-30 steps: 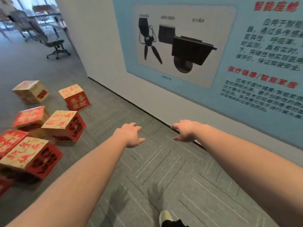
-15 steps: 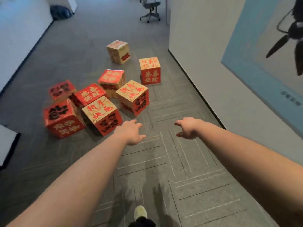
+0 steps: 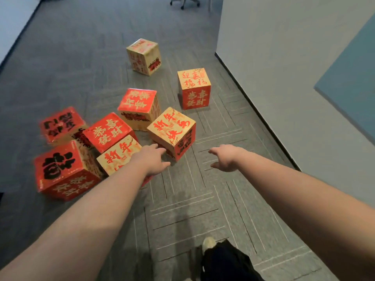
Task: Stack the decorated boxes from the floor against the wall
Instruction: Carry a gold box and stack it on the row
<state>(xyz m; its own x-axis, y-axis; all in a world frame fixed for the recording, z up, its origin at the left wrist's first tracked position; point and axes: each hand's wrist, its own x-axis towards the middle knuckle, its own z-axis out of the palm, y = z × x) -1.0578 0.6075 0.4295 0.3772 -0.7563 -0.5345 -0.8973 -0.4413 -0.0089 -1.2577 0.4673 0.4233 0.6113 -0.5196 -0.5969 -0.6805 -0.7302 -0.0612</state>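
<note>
left forearm (image 3: 113,191) hides gold box (image 3: 117,157) front | chair (image 3: 184,1) cut off

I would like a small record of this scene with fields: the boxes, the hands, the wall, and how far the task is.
boxes: eight decorated boxes on the grey carpet floor, none stacked; nearest is the gold-top box
box nearest wall: gold-and-red box, standing apart from the wall
left hand: left hand open, holding nothing, reaching toward the boxes
right hand: right hand open, holding nothing
background: office chair base at the top edge
task state: not started, no box against the wall
</note>
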